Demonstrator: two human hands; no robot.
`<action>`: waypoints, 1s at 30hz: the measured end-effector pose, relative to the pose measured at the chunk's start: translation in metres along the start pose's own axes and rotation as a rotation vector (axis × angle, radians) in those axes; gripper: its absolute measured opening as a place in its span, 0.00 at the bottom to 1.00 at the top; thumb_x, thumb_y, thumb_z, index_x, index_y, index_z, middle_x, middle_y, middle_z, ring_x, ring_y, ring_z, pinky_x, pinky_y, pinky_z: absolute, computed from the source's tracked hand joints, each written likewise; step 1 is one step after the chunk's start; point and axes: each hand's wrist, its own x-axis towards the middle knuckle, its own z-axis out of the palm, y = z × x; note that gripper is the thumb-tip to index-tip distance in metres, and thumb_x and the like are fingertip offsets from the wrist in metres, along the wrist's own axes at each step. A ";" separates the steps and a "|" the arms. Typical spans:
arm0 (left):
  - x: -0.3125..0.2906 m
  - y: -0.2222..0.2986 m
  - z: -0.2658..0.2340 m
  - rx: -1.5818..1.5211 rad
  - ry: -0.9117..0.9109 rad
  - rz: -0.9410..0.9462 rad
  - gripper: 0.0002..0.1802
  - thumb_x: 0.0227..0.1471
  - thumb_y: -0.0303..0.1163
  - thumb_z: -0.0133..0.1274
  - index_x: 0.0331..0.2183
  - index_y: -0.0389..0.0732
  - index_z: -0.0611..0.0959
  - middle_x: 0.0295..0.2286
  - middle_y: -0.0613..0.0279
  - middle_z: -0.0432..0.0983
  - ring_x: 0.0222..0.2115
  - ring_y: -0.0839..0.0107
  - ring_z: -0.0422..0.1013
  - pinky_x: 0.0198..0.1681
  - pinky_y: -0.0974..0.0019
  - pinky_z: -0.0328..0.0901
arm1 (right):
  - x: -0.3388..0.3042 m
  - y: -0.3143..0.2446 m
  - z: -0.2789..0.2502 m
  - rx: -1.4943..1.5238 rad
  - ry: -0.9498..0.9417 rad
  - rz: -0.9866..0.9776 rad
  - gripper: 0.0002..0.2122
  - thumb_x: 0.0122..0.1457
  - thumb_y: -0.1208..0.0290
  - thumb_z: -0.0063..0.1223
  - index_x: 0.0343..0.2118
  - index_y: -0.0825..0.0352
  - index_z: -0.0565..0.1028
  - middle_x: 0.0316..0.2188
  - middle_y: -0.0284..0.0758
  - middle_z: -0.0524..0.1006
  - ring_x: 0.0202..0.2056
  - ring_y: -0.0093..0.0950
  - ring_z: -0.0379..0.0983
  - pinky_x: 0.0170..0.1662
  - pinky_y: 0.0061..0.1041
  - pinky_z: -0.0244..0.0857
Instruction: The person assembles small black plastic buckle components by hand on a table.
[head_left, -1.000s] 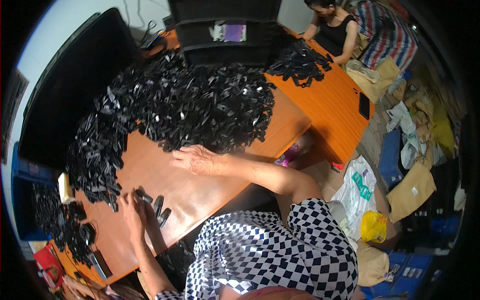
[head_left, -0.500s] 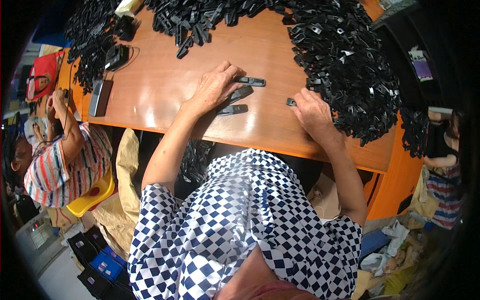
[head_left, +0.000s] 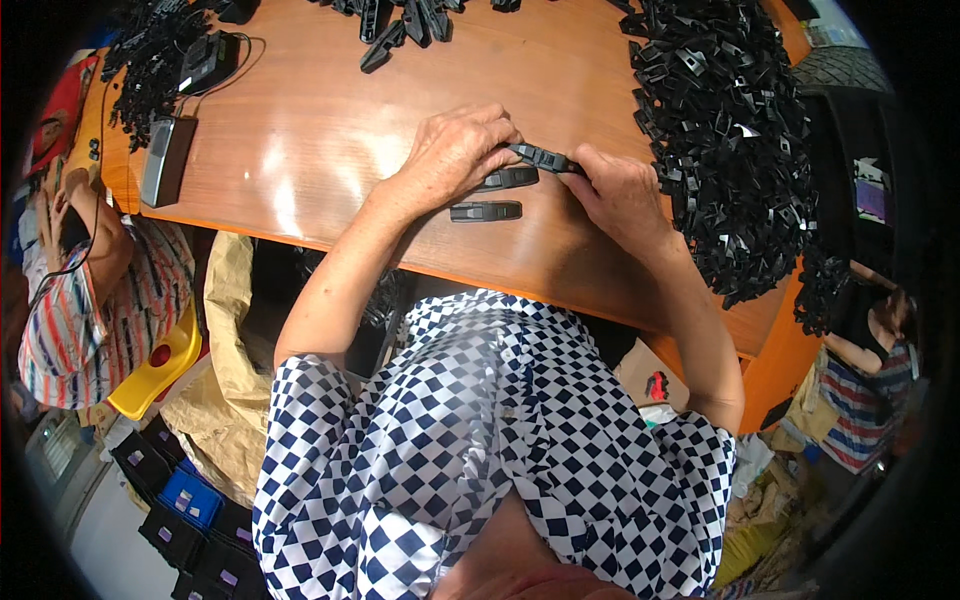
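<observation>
Over the wooden table, my left hand grips the left end of a long black plastic piece. The fingers of my right hand are closed on its right end, so the piece spans both hands. A smaller part may be between those right fingers, but they hide it. Just below, a second black plastic piece lies near my left fingertips. A third black plastic piece rests flat, closer to the table's front edge.
To the right is a large heap of small black plastic parts. Long black pieces lie at the far edge. A grey box and a black corded device stand left. People sit at either side, one in a striped shirt.
My right hand has moved left from beside the heap, bringing a small black part to the long piece in my left hand. The view has shifted slightly.
</observation>
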 end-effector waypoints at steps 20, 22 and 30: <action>-0.024 -0.006 -0.015 0.076 0.145 -0.124 0.14 0.53 0.39 0.60 0.37 0.40 0.81 0.36 0.58 0.74 0.40 0.59 0.75 0.42 0.57 0.71 | 0.036 0.050 -0.026 -0.624 0.175 -0.022 0.09 0.56 0.68 0.59 0.36 0.65 0.74 0.32 0.39 0.77 0.36 0.37 0.78 0.35 0.33 0.75; -0.024 -0.049 -0.024 0.206 0.455 -0.199 0.16 0.55 0.38 0.59 0.42 0.40 0.79 0.40 0.55 0.73 0.37 0.57 0.76 0.43 0.57 0.71 | 0.042 0.073 -0.018 -0.870 0.115 -0.027 0.07 0.55 0.73 0.57 0.36 0.65 0.74 0.30 0.38 0.77 0.34 0.34 0.78 0.32 0.30 0.75; 0.010 -0.096 -0.054 0.417 0.357 -0.379 0.17 0.55 0.34 0.59 0.45 0.39 0.79 0.40 0.44 0.78 0.43 0.51 0.76 0.42 0.54 0.70 | 0.039 0.084 -0.003 -0.878 0.176 -0.050 0.07 0.54 0.75 0.56 0.36 0.65 0.74 0.31 0.36 0.77 0.33 0.31 0.79 0.31 0.30 0.76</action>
